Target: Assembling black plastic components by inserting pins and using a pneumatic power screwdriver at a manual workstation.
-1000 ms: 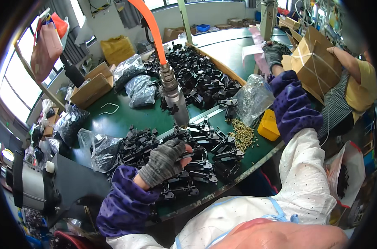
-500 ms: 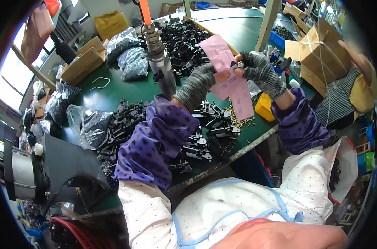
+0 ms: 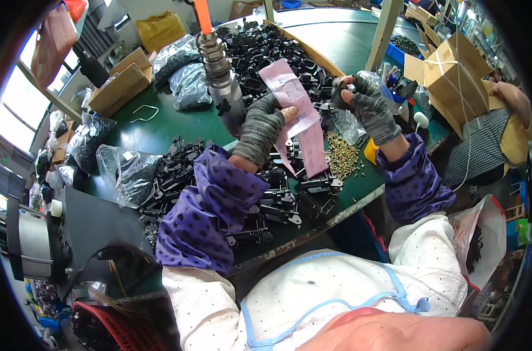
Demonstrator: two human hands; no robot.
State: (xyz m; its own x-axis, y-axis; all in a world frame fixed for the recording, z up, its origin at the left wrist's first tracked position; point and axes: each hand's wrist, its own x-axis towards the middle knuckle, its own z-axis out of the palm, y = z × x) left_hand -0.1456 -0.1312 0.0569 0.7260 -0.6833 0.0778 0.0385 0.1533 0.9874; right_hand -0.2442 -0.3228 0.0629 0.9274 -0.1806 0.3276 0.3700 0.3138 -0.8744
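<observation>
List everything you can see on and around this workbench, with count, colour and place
pink paper slips: a few, pink, held in the left hand
black plastic parts: many, black, heaped on the table
brass screws: a pile, gold, right of the slips
hanging screwdriver: one, silver with orange cable, above table centre
table: one, green
clear bags: several, left and rear
cardboard boxes: several, brown, right and rear left
yellow bin: one, table's right edge
left hand: grey glove, holds slips
right hand: grey glove, raised, pinching something small
</observation>
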